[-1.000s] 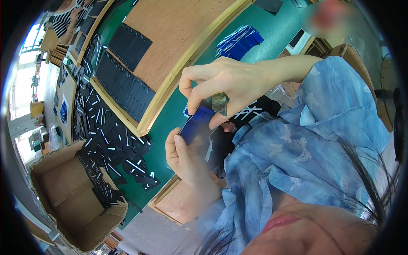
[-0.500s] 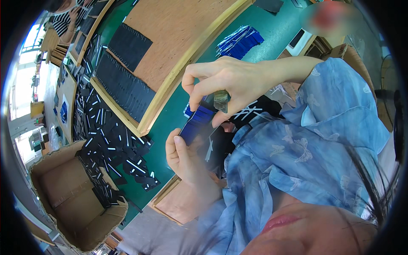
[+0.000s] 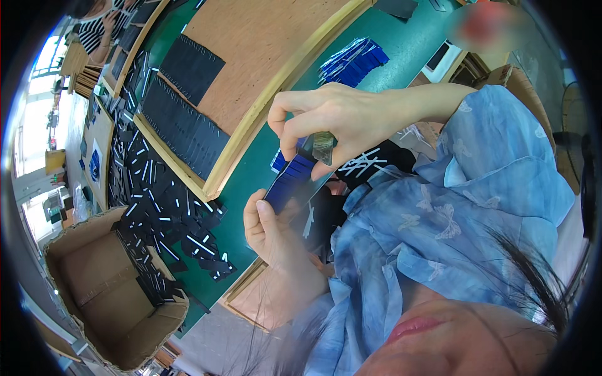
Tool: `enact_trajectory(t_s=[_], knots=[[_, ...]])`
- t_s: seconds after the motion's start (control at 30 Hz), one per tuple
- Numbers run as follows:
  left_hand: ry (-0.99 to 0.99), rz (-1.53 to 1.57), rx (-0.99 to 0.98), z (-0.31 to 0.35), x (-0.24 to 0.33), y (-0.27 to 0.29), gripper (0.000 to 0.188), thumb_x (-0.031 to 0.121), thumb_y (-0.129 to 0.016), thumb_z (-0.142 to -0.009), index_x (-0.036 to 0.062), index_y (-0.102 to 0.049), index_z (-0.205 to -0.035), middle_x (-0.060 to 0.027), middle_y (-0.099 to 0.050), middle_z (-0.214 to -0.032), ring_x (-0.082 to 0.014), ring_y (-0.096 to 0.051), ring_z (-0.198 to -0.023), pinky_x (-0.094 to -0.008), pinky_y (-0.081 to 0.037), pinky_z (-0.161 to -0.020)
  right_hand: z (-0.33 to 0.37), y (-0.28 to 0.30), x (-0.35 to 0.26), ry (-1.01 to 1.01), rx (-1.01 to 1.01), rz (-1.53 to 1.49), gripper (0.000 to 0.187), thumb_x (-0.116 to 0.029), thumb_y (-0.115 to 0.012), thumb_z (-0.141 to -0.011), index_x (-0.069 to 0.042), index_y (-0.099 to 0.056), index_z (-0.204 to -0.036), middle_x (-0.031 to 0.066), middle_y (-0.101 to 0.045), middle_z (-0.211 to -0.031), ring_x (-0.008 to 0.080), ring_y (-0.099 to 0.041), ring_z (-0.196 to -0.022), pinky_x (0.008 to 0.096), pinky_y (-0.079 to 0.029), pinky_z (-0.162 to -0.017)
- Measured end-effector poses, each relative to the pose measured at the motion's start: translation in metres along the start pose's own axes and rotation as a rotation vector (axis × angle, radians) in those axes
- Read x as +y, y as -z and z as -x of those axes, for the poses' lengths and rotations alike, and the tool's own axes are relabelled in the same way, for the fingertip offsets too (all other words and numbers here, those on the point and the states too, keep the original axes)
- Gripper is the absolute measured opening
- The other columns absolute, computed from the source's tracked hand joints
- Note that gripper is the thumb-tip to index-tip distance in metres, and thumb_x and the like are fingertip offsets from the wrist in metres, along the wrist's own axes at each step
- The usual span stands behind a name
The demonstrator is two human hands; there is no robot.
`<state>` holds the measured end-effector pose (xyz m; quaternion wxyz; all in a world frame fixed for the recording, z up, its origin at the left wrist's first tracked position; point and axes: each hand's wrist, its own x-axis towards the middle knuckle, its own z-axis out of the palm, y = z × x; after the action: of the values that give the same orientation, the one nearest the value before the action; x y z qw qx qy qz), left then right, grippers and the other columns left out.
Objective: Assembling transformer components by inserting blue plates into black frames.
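Observation:
My left hand [image 3: 273,229] pinches the lower end of a thin, flat, dark-blue piece [image 3: 280,193] between thumb and fingers. At its upper end my right hand [image 3: 338,116] curls over, with bent fingers at one edge and the thumb near the other. Tucked in my right hand, a small greenish, glassy-looking pointed piece [image 3: 323,150] shows beside the thumb; its kind is unclear. Behind the held piece, more blue strips [image 3: 276,164] show in part. A black cloth or bag with white strips on it [image 3: 367,164] lies below my right wrist.
A wood-edged board [image 3: 263,50] bearing rows of black pieces [image 3: 185,128] lies on the green table [image 3: 241,175]. A blue stack [image 3: 354,61] stands beyond my right hand. Black pieces with white strips [image 3: 157,194] lie scattered leftward, by a cardboard box [image 3: 100,294]. Another person [image 3: 103,31] sits far left.
Both hands stay almost in place. My right thumb and the greenish piece have shifted slightly at the upper end of the blue piece.

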<state>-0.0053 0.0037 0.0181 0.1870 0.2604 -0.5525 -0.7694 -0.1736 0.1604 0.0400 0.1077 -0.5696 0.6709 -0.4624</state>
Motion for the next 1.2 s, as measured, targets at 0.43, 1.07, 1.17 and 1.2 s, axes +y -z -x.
enact_trajectory(t_s=[0.43, 1.07, 1.17, 1.2], knots=[[0.055, 0.062, -0.013, -0.003, 0.001, 0.003, 0.027, 0.02, -0.049, -0.096, -0.0043, -0.052, -0.109, -0.0151, -0.062, -0.087, -0.0182, -0.061, -0.067, -0.0249, -0.053, -0.059, -0.002, -0.001, 0.002, 0.012, 0.002, -0.061, 0.031, -0.019, -0.079, -0.064, -0.011, -0.062, -0.088, 0.0031, -0.052, -0.098, 0.0228, -0.057, -0.092, 0.0341, -0.046, -0.072], [-0.064, -0.14, 0.036, 0.004, 0.013, -0.007, 0.026, 0.016, -0.05, -0.096, -0.0064, -0.054, -0.108, -0.0162, -0.064, -0.087, -0.018, -0.063, -0.065, -0.0238, -0.053, -0.057, -0.01, -0.006, 0.013, -0.151, -0.004, -0.206, 0.037, -0.038, -0.074, -0.073, -0.004, -0.067, -0.085, 0.0044, -0.057, -0.077, 0.0132, -0.053, -0.066, 0.027, -0.04, -0.056], [-0.074, -0.202, 0.016, 0.006, 0.014, -0.017, 0.025, 0.014, -0.05, -0.095, -0.0072, -0.055, -0.107, -0.0157, -0.064, -0.086, -0.0181, -0.064, -0.066, -0.024, -0.054, -0.058, -0.012, 0.003, 0.003, -0.405, -0.21, -0.357, 0.021, -0.022, -0.072, -0.078, -0.003, -0.069, -0.085, 0.0074, -0.059, -0.09, 0.0168, -0.057, -0.08, 0.0276, -0.044, -0.07], [-0.075, -0.205, 0.021, 0.006, 0.014, -0.017, 0.025, 0.014, -0.05, -0.095, -0.0072, -0.055, -0.107, -0.0157, -0.064, -0.086, -0.0181, -0.064, -0.066, -0.024, -0.054, -0.058, -0.013, 0.001, 0.006, -0.401, -0.212, -0.361, 0.021, -0.022, -0.072, -0.078, -0.003, -0.069, -0.085, 0.0074, -0.059, -0.09, 0.0168, -0.057, -0.08, 0.0276, -0.044, -0.07]])
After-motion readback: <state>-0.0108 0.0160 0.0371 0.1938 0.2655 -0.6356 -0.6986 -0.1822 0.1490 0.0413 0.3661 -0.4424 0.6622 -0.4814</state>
